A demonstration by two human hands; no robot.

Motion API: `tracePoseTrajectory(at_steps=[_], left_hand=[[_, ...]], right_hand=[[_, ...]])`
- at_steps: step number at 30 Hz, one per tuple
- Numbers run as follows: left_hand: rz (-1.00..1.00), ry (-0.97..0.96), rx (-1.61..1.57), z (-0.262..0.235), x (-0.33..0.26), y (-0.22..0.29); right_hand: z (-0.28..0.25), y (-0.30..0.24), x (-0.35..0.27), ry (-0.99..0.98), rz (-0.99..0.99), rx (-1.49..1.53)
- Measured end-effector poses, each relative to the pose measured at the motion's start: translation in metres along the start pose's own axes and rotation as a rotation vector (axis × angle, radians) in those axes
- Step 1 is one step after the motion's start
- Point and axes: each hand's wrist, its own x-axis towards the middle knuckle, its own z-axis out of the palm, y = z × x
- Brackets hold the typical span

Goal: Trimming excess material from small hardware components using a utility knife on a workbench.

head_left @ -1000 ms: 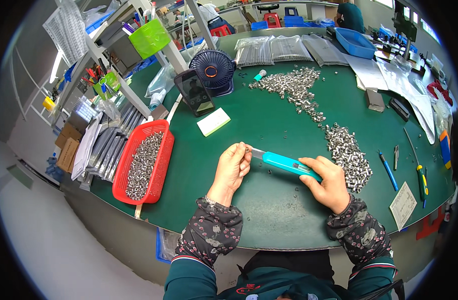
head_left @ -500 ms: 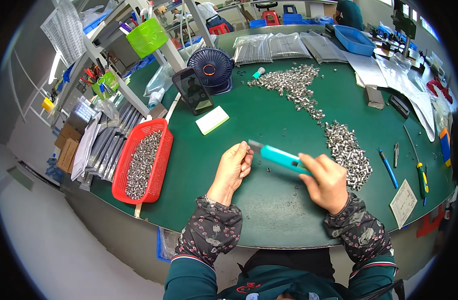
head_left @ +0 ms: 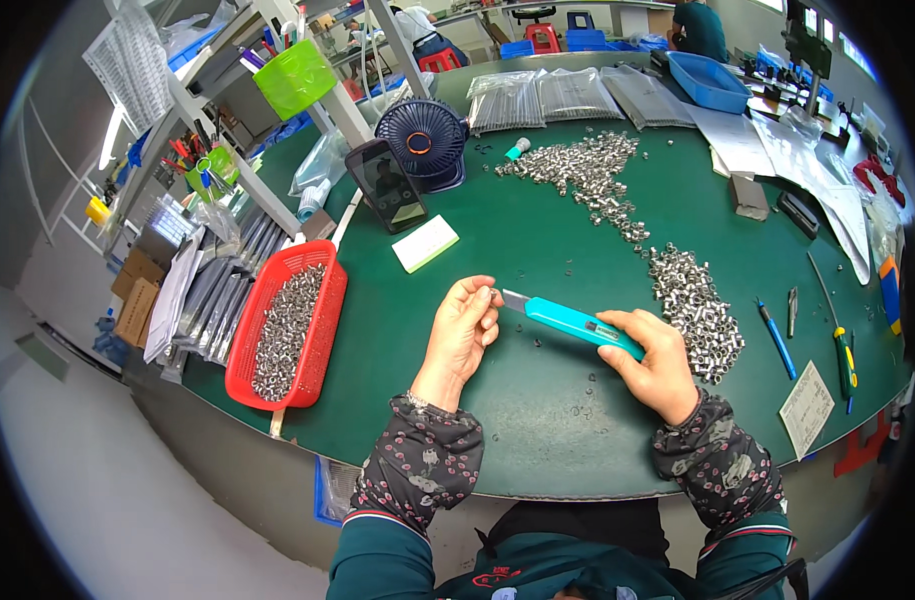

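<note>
My left hand (head_left: 455,340) pinches a small metal ring (head_left: 494,295) between thumb and fingertips above the green table. In my right hand (head_left: 659,365) is a teal utility knife (head_left: 575,321), its blade out and pointing left. The blade tip is right beside the ring; whether they touch I cannot tell. Just right of the knife lies a heap of short silver metal rings (head_left: 695,312). A second, looser heap (head_left: 587,165) spreads farther back. To the left, a red plastic basket (head_left: 334,300) holds many more such pieces.
A phone (head_left: 385,185) leans by a dark blue fan (head_left: 419,140), near a white-and-green pad (head_left: 425,243). At right lie a blue pen-like tool (head_left: 775,338), a screwdriver (head_left: 842,350) and a paper tag (head_left: 805,410). Thin dark scraps dot the green table (head_left: 537,440). Bagged parts (head_left: 577,95) line the back.
The knife was blurred by motion and its blade overlapped the left fingertips. Now it has drawn slightly right and toward me, and sits sharp in view. My left hand has barely moved.
</note>
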Motion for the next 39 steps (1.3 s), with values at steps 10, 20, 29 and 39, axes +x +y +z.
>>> tracePoseTrajectory(at_steps=[10, 20, 29, 39], left_hand=[[0.093, -0.066, 0.104, 0.0, 0.001, -0.002], [0.084, -0.079, 0.3, -0.004, -0.001, 0.0], [-0.033, -0.021, 0.075, -0.001, 0.0, -0.001], [0.031, -0.033, 0.24, 0.002, -0.002, -0.001]], right_hand=[[0.001, 0.005, 0.001, -0.119, 0.163, 0.242], [-0.001, -0.008, 0.001, 0.047, -0.155, -0.186], [-0.006, -0.003, 0.001, 0.061, -0.102, -0.098], [-0.002, 0.0, 0.001, -0.075, -0.023, -0.01]])
